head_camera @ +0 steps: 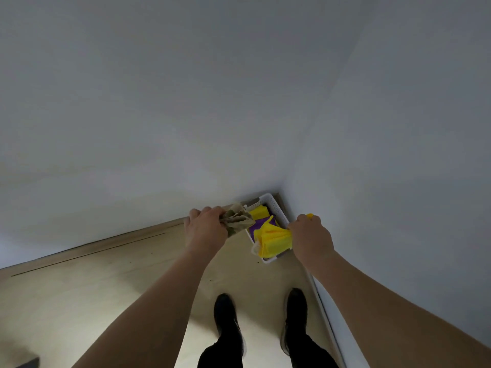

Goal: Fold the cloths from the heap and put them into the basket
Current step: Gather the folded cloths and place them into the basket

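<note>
A white perforated basket [276, 207] sits on the floor in the corner of the room. Inside it lie a purple cloth [259, 224] and a yellow cloth [259, 212]. My left hand [206, 228] grips a crumpled beige cloth [237, 219] just left of the basket and above its rim. My right hand [312, 236] grips a bunched yellow cloth [273, 239], which hangs over the basket's near end. Both arms reach forward and down.
Two white walls meet behind the basket. A wooden skirting board [106, 241] runs along the left wall, a white one [329, 314] along the right. My two dark shoes [225, 318] stand on the pale wood floor [106, 301] behind the basket.
</note>
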`<state>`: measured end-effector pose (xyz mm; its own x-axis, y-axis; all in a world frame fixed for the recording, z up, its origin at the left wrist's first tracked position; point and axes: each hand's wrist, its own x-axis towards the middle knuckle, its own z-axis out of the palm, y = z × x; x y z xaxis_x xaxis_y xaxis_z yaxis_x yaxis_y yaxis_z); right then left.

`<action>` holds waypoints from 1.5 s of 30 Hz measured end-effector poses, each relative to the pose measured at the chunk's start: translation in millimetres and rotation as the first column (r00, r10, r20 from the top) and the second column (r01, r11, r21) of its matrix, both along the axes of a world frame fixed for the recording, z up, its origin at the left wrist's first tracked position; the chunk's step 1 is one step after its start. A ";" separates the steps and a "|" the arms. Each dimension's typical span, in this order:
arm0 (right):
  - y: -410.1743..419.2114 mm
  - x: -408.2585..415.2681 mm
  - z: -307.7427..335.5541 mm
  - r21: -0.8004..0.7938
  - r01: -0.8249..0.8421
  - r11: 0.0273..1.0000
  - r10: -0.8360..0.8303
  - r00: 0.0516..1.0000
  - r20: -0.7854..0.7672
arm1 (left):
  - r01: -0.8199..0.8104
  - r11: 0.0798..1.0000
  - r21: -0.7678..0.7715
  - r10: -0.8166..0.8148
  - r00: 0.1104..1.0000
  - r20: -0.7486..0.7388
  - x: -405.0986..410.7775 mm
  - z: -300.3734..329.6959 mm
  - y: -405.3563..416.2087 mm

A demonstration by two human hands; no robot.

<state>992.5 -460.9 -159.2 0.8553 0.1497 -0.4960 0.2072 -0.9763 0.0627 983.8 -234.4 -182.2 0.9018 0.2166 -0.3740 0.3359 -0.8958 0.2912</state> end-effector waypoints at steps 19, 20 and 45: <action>-50.8 125.6 -531.4 0.155 -0.187 0.970 0.208 0.969 -0.133 | 0.177 0.971 -0.163 -0.125 0.949 0.288 144.9 -495.0 -73.7; -51.2 131.2 -538.4 0.165 -0.182 0.969 0.208 0.966 -0.155 | 0.181 0.971 -0.158 -0.127 0.944 0.306 146.7 -501.5 -71.6; -42.4 168.6 -547.9 0.227 -0.158 0.961 0.195 0.969 -0.149 | 0.351 0.936 -0.024 -0.327 0.894 0.307 188.6 -557.7 -89.3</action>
<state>1161.1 -503.3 -707.1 0.7124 0.4081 -0.5709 0.3672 -0.9100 -0.1924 1172.3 -323.7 -739.8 0.9864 -0.1410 -0.0842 -0.0958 -0.9106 0.4021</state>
